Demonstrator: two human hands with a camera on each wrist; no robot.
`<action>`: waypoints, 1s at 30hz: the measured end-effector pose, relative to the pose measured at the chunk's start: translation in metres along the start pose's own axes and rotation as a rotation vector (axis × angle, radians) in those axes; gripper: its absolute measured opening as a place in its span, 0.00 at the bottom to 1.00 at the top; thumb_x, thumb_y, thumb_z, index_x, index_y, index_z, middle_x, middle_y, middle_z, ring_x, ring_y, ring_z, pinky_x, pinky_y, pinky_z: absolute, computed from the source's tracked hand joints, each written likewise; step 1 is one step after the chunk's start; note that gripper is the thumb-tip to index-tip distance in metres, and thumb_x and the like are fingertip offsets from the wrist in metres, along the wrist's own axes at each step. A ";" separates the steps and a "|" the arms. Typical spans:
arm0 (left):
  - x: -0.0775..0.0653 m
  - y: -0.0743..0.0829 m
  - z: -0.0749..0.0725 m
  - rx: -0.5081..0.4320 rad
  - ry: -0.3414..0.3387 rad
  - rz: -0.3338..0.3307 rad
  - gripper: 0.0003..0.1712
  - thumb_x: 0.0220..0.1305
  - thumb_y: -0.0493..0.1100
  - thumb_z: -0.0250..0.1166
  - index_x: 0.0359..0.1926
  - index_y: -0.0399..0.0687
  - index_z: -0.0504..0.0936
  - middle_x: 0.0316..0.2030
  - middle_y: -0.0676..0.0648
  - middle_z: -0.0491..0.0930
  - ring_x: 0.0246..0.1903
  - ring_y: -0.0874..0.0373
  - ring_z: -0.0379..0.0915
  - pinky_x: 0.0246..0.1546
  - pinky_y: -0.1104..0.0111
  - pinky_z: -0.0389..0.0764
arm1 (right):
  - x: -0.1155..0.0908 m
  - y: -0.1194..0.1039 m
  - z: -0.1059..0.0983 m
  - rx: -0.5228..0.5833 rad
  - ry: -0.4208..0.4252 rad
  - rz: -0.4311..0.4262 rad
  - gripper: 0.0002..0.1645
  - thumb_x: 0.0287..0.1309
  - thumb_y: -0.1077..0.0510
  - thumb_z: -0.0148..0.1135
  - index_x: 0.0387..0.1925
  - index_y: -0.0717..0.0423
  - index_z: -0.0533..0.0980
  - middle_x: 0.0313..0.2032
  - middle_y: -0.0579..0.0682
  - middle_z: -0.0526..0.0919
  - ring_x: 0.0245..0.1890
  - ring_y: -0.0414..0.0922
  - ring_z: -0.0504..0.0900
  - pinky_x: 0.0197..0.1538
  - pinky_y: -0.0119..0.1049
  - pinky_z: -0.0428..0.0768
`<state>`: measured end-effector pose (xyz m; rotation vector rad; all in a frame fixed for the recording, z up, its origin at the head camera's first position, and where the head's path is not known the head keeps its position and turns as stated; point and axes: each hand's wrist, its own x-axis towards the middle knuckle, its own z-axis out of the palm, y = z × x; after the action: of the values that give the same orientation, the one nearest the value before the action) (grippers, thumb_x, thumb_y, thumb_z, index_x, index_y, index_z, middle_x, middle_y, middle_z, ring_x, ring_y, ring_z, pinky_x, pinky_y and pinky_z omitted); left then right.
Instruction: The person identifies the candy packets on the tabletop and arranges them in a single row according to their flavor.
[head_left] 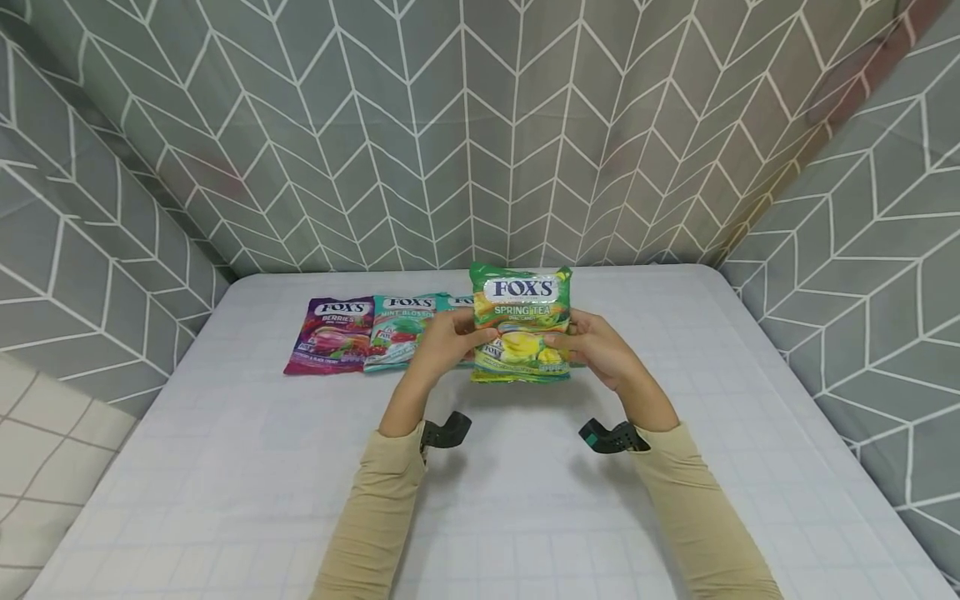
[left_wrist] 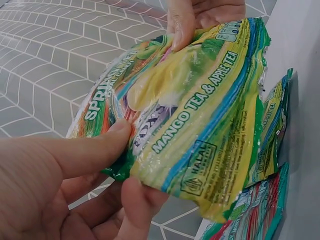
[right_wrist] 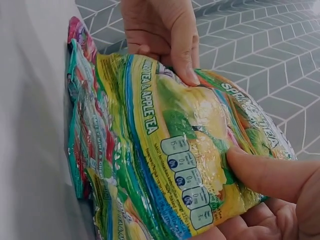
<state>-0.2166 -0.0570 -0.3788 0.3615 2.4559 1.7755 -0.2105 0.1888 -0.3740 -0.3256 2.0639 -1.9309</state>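
Observation:
My left hand (head_left: 448,340) and right hand (head_left: 606,353) hold a green and yellow Fox's Spring Tea candy bag (head_left: 522,312) by its two sides, front turned towards me. Both thumbs press on its front, with the other fingers curled behind it. The left wrist view shows "Mango Tea & Apple Tea" on the wrapper, which is creased and bulging. Behind and below the held bag, a second green and yellow candy bag (left_wrist: 270,135) shows in part. Much of it is hidden by the held one.
To the left on the white table (head_left: 247,467) lie a purple Berries candy bag (head_left: 330,337) and a teal Mint Blossom bag (head_left: 402,332). Another teal bag (head_left: 461,301) is mostly covered by my left hand. Grey patterned cloth (head_left: 487,133) stands behind the table and at both sides.

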 end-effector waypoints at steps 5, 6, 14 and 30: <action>0.001 -0.002 0.000 0.014 -0.007 0.006 0.12 0.62 0.46 0.68 0.41 0.44 0.84 0.29 0.47 0.82 0.24 0.38 0.71 0.37 0.44 0.77 | -0.002 -0.003 0.001 -0.051 0.042 -0.004 0.27 0.63 0.63 0.61 0.62 0.63 0.69 0.45 0.55 0.84 0.45 0.47 0.83 0.52 0.47 0.77; 0.001 -0.002 0.000 0.012 -0.007 0.004 0.12 0.62 0.47 0.68 0.41 0.44 0.84 0.30 0.47 0.82 0.24 0.41 0.72 0.37 0.44 0.78 | -0.002 -0.003 0.001 -0.055 0.043 -0.007 0.27 0.62 0.63 0.61 0.62 0.63 0.70 0.45 0.56 0.84 0.44 0.48 0.83 0.51 0.47 0.78; 0.001 0.001 0.002 0.009 -0.013 0.001 0.14 0.62 0.48 0.68 0.44 0.45 0.85 0.31 0.47 0.83 0.21 0.46 0.74 0.33 0.49 0.80 | -0.001 -0.005 -0.002 -0.067 0.030 0.000 0.25 0.65 0.63 0.58 0.62 0.67 0.69 0.47 0.59 0.83 0.44 0.47 0.84 0.48 0.42 0.80; 0.000 0.001 0.011 0.106 0.038 0.132 0.15 0.62 0.48 0.68 0.26 0.43 0.79 0.11 0.46 0.70 0.20 0.34 0.71 0.16 0.67 0.61 | 0.003 0.003 -0.011 0.001 0.012 0.055 0.28 0.66 0.64 0.56 0.66 0.65 0.64 0.51 0.57 0.80 0.46 0.45 0.82 0.54 0.45 0.76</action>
<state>-0.2141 -0.0466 -0.3818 0.5145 2.6160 1.7179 -0.2169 0.1979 -0.3762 -0.2547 2.0575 -1.9064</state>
